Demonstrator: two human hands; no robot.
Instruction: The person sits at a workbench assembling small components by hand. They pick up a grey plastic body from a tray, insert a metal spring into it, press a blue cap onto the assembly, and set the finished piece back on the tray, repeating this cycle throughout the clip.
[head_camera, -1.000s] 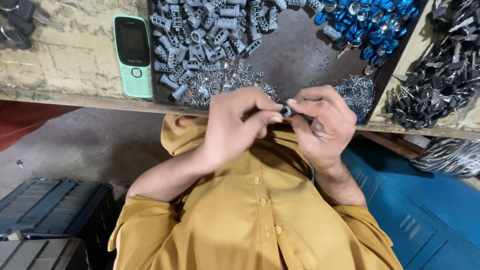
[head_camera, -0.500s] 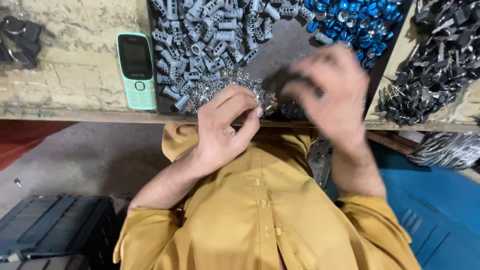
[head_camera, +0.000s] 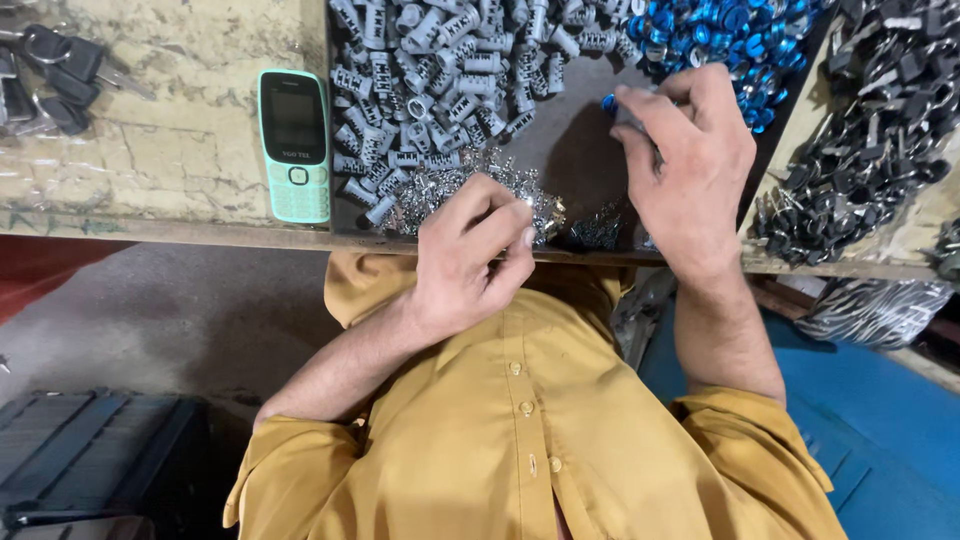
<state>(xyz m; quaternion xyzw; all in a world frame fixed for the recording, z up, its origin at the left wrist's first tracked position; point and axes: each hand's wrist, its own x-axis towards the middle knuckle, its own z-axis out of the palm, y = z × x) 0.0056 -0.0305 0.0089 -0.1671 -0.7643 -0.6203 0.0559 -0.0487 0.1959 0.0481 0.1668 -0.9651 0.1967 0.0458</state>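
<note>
Fingers on the right hand (head_camera: 690, 165) pinch a blue cap (head_camera: 609, 103) at the blue pile's (head_camera: 720, 30) near edge. Left hand (head_camera: 475, 250), curled, nips something tiny over the shiny bits (head_camera: 450, 185). Grey cylinders (head_camera: 440, 70) left of that pile lie heaped, plenty unassembled.

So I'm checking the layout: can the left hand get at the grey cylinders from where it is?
Probably yes: the left hand rests at the small shiny parts, and the grey cylinders lie just beyond, with nothing between.
</note>
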